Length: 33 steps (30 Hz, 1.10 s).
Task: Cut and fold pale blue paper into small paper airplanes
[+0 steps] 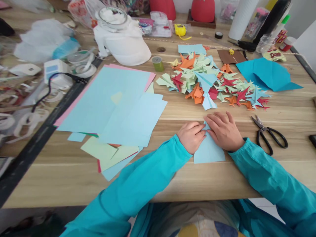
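A small sheet of light blue paper (209, 152) lies on the table in front of me, its top part folded in toward a point. My left hand (192, 135) is closed at the paper's upper left side, fingers bent together over its edge. From the other side my right hand (225, 129) rests flat across the fold, its fingers stretched and slightly apart. Both hands cover much of the paper's upper part, and the fingertips nearly meet. Just beyond them lies a heap of folded paper planes (206, 79) in green, orange, red and blue.
Black-handled scissors (268, 133) lie partly open at the right. Stacked coloured sheets (106, 98) spread at the left, with a green spool (158, 64) behind. A white cap (123, 42), a yellow tape measure (180, 30) and a teal folded paper (269, 74) stand farther back.
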Each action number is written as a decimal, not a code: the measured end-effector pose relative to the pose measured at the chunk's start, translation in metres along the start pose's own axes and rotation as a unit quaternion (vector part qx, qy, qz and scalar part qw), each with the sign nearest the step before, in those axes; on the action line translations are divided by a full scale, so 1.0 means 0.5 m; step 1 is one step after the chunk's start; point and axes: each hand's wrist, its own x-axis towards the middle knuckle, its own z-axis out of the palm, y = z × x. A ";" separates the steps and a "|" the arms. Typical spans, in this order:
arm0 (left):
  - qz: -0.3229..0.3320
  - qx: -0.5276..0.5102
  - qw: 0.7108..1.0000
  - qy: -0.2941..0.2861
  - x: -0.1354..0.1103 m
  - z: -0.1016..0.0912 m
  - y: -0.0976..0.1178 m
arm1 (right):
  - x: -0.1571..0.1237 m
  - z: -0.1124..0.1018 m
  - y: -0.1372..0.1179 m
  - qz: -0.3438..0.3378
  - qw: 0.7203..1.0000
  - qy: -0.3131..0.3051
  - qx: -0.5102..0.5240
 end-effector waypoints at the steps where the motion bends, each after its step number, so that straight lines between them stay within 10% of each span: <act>1: 0.000 0.000 1.000 0.001 0.000 0.000 0.000 | 0.000 -0.001 0.000 0.001 1.000 -0.004 -0.001; 33: 0.003 0.038 0.998 0.059 0.002 0.010 0.011 | 0.001 0.002 -0.004 0.023 0.999 -0.022 0.013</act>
